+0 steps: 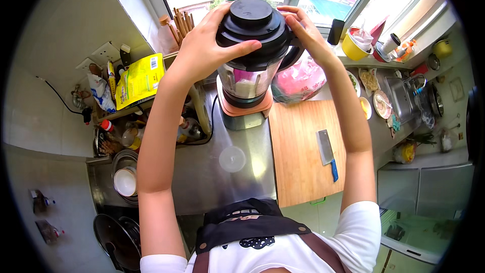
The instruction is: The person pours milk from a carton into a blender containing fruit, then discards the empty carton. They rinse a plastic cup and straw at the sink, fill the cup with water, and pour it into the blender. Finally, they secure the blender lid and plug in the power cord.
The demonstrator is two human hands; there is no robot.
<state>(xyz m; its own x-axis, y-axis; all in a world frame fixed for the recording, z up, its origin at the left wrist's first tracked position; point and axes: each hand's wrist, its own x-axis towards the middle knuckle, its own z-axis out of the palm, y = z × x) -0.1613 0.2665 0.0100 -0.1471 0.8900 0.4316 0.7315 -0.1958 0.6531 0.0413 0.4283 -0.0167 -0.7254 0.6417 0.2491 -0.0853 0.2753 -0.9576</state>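
Note:
Both hands are on the black lid (251, 26) of a blender jug. My left hand (210, 41) curls round the lid's left side, its thumb across the front. My right hand (303, 32) wraps the lid's right edge near the black handle (291, 57); its palm side is hidden. The clear jug (246, 79) stands upright on an orange-pink blender base (244, 110) and holds something pale and something purple. A round translucent lid (232, 159) lies on the steel counter in front of the base. A cleaver with a blue handle (333, 170) lies on the wooden cutting board (303, 151).
A pink plastic bag (301, 77) sits behind the board. At left are a rack with a yellow packet (140, 79), bottles and a white bowl (125, 182). A black power cord (212, 121) curves beside the base. Plates and a sink (403, 98) are at right; the window is behind.

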